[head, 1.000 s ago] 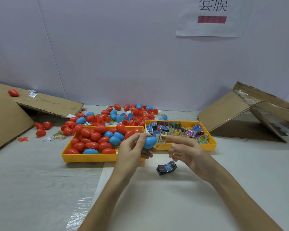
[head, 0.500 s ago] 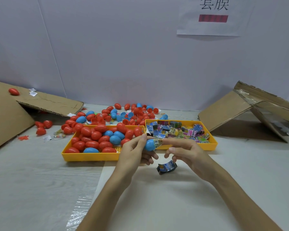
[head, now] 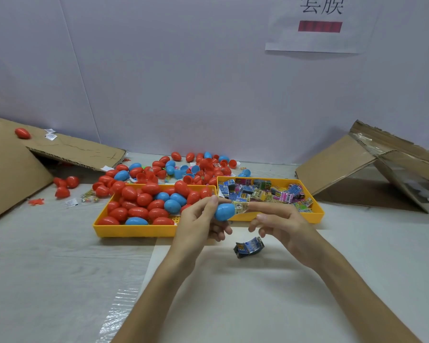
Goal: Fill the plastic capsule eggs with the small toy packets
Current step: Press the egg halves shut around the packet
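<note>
The small printed toy packet point(head: 240, 207) has gone further into the blue plastic egg half point(head: 224, 212), held above the surface point(head: 282, 293). The left hand point(head: 198, 225) keeps its grip clamped on the shell. The right hand point(head: 285, 219) presses with a forefinger, though whether its grip pinches I cannot tell. The packet looks light and crinkly, so push its tail end.

We face a plain white panel wall point(head: 183, 70) bearing a white paper sign point(head: 320, 40) with black characters and a red bar. Our pale grey counter point(head: 47, 268) carries a leaning brown cardboard sheet on the left point(head: 10, 174) and another on the right point(head: 337, 162).
</note>
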Motion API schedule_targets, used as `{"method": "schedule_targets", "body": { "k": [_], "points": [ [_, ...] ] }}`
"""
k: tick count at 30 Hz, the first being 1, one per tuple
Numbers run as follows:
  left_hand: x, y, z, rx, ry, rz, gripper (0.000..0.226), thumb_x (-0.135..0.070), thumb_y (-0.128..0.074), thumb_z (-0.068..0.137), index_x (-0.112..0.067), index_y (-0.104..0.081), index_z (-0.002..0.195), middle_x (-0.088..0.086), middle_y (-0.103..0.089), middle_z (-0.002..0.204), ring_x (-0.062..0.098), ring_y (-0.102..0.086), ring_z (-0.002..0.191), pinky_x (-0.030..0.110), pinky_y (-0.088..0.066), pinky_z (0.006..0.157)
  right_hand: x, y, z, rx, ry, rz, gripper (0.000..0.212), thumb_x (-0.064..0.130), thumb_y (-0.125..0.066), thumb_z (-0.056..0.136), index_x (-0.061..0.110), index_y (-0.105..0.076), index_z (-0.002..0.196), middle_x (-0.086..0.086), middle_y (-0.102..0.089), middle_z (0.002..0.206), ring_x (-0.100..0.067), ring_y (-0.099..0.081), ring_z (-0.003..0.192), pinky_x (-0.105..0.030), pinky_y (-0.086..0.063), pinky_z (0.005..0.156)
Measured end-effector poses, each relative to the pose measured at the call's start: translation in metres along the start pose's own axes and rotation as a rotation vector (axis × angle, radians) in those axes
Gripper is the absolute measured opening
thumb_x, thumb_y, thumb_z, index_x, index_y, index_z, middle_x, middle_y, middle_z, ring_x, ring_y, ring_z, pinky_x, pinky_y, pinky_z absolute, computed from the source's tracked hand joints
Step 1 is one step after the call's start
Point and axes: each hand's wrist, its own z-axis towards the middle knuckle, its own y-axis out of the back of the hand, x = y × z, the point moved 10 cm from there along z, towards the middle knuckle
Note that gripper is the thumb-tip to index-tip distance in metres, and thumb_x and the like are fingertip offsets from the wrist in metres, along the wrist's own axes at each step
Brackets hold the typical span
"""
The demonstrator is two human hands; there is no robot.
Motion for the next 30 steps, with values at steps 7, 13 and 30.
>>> {"method": "schedule_targets", "body": {
  "k": [7,13,30],
  "points": [
    [0.000,-0.003,-0.001,0.022,-0.027,0.049,0.033,-0.042,-0.046,0.104,-0.025,-0.074,0.103,0.008,-0.071,0.066,0.011,-0.060,0.054,0.022,-0.052,0.055,-0.002,-0.005,0.000,0.054,0.004,-0.080,0.027,0.021,-0.072,0.085,0.029,-0.078,0.111,-0.007,-0.075,0.114,-0.023,-0.071,0.083,-0.025,-0.054,0.071],
    [0.002,-0.009,-0.001,0.063,-0.023,0.119,0.030,-0.042,-0.045,0.104,-0.024,-0.070,0.101,0.008,-0.074,0.069,0.011,-0.062,0.054,0.022,-0.052,0.055,0.010,0.009,0.001,-0.141,0.184,-0.279,0.021,0.003,-0.071,0.089,0.022,-0.080,0.092,-0.006,-0.076,0.082,-0.024,-0.074,0.071,-0.024,-0.054,0.061],
    [0.004,-0.018,-0.001,0.100,-0.033,0.096,0.033,-0.041,-0.044,0.104,-0.022,-0.071,0.105,0.008,-0.074,0.070,0.012,-0.066,0.057,0.022,-0.055,0.059,0.022,0.002,-0.002,-0.196,0.361,-0.469,0.015,0.004,-0.080,0.082,0.019,-0.076,0.085,0.009,-0.068,0.084,-0.019,-0.067,0.071,-0.037,-0.059,0.065]
  ]
}}
